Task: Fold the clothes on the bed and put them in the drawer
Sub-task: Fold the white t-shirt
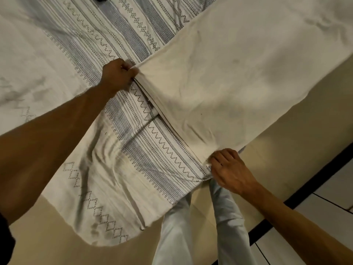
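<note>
In the head view, a fold is being made: a plain cream cloth (219,83) is being held at two corners of its near edge, where stacked layers are showing. One corner is being gripped by the left hand (117,74), fingers curled tightly round it; the other is being pinched by the right hand (228,169) at the bed's edge. The cloth is lying flat on the patterned bedspread (133,134), reaching away toward the upper right. Judged from this, another fold is being prepared, so both corners would need carrying together across the cloth. The fabric is looking soft, faintly creased and slightly marked. No drawer is being shown.
</note>
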Demonstrator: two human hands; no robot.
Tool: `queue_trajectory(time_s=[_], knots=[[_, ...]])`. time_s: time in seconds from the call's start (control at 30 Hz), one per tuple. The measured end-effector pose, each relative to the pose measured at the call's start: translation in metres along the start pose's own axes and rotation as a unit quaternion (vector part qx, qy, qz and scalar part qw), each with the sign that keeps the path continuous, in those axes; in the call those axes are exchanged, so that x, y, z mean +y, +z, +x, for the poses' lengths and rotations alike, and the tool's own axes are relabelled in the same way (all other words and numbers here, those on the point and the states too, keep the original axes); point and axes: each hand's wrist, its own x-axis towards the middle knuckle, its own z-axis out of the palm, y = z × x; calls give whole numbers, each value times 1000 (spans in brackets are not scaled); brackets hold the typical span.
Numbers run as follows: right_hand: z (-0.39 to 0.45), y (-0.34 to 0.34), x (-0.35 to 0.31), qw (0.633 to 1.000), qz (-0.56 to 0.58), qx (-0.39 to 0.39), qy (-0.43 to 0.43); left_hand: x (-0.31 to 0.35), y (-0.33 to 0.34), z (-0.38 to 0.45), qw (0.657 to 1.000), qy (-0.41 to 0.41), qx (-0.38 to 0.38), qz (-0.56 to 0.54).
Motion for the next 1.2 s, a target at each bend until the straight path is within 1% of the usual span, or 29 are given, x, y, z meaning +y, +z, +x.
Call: queue_trajectory(time_s=[0.03, 0.17, 0.27, 0.33, 0.37, 0.4, 0.47, 0.5, 0.57, 0.63, 0.7, 0.77, 0.87, 0.93, 0.97, 1.03, 1.13, 1.2], knots=[[-3, 1, -3, 1000, 3, -8, 6, -2, 0, 1, 1000, -7, 2, -14], [4, 4, -25, 990, 45, -30, 127, -7, 3, 5, 999, -28, 4, -28], [23, 14, -44, 979, 10, -53, 197, -7, 6, 4, 999, -28, -18, -38], [37, 22, -55, 969, -40, -103, 223, -4, 10, 4, 999, -17, -36, -36], [41, 26, -59, 964, -69, -129, 223, -1, 13, 4, 999, -11, -38, -19], [44, 28, -61, 960, -93, -150, 220, 3, 16, 5, 999, -5, -29, 21], [47, 26, -60, 956, -117, -167, 213, 10, 18, 10, 995, -7, -13, 103], [46, 23, -59, 957, -121, -163, 209, 13, 18, 12, 994, -12, -17, 111], [43, 13, -53, 964, -120, -136, 196, 16, 18, 16, 995, -18, -29, 90], [38, 3, -50, 972, -89, -123, 179, 12, 14, 16, 998, -20, -27, 60], [30, -6, -49, 971, -50, -149, 178, 4, 10, 13, 1000, -22, -10, 15], [22, -15, -48, 965, -40, -186, 179, -2, 5, 10, 1000, -28, 9, 9], [8, -14, -45, 971, -25, -208, 117, -7, 2, 3, 999, -26, 24, 29], [0, -14, -42, 976, -9, -196, 91, -4, 4, -1, 999, -32, 28, 22], [-4, -13, -39, 977, 2, -185, 105, -3, 5, -3, 999, -36, 29, 14], [-11, -10, -34, 971, 47, -168, 162, -1, 5, -7, 999, -30, 23, -17], [-19, -11, -27, 958, 118, -141, 218, 2, 3, -13, 998, 16, -29, -54], [-19, -19, -23, 942, 189, -79, 266, 10, -2, -16, 996, 49, -63, -40]])
